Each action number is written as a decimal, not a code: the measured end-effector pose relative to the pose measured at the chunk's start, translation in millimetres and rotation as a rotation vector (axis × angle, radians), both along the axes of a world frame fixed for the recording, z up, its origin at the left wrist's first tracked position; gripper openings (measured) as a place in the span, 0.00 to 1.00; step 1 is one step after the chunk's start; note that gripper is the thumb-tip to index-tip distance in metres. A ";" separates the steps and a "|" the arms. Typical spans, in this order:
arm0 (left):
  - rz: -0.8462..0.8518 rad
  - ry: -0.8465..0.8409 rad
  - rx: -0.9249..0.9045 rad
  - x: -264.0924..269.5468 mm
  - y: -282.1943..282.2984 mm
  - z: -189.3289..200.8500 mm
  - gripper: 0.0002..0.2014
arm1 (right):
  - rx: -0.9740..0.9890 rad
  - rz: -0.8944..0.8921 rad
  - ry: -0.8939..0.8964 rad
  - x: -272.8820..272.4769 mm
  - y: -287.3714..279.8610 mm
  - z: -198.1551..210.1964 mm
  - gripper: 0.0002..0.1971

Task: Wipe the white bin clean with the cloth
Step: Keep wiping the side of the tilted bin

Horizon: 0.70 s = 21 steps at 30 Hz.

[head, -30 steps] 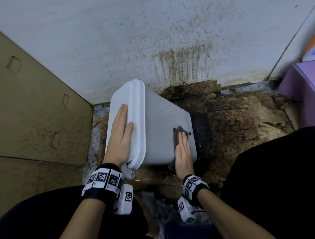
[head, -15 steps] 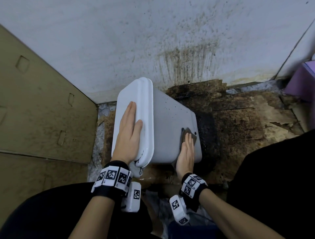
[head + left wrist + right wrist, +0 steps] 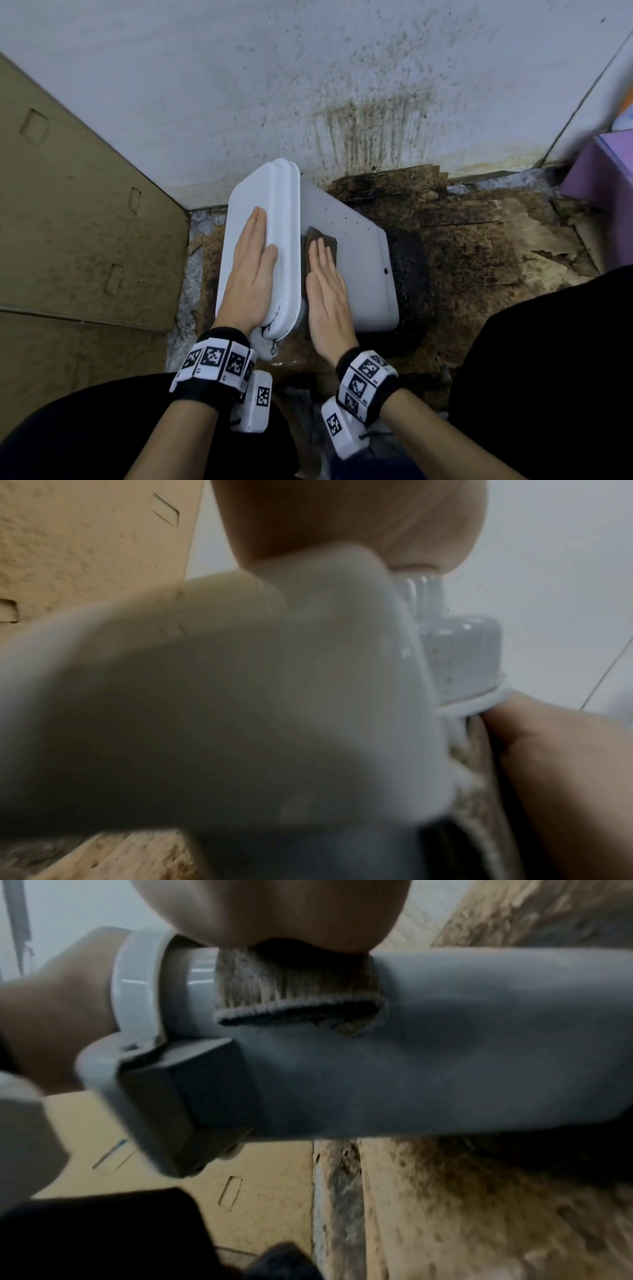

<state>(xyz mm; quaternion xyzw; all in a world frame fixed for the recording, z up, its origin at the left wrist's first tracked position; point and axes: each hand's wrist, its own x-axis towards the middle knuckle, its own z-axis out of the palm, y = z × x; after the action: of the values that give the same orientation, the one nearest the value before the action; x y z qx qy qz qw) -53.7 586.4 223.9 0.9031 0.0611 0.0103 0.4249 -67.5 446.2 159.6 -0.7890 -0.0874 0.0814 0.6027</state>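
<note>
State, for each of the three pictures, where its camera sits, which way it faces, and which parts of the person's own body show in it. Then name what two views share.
Head: worn on the head, looking down at the white bin on its side; both forearms, left hand flat on the lid, right hand flat on the cloth.
Left wrist: under the left palm, facing along the bin's lid; the right forearm shows.
Right wrist: under the right palm, facing the cloth on the bin's side; the left forearm shows.
Shared: the head and right wrist views both show the cloth.

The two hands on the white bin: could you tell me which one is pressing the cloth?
The right hand presses the brown cloth flat against the white bin's side. The left hand has no cloth; it lies flat on the lid.
</note>
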 end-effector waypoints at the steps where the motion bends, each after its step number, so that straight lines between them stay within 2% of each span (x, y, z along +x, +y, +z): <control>1: -0.001 0.000 0.004 -0.3 0.3 0.1 0.27 | -0.014 0.028 -0.010 8.4 -0.5 -0.1 0.27; 6: 0.001 -0.007 0.024 0.7 -3.5 2.9 0.30 | -0.029 0.137 0.014 54.1 -2.2 5.7 0.28; 10: -0.003 -0.006 0.035 0.8 -4.2 4.1 0.28 | -0.043 0.153 -0.004 81.9 -0.1 8.2 0.28; 21: -0.006 -0.017 0.041 1.0 -2.0 2.4 0.30 | -0.056 0.183 -0.075 98.3 -6.9 -6.0 0.28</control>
<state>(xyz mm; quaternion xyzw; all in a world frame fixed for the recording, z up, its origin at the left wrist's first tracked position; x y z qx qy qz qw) -52.7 584.3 226.2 0.9116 0.0546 0.0178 0.4070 30.8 439.3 153.6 -0.7966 -0.1795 0.1087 0.5669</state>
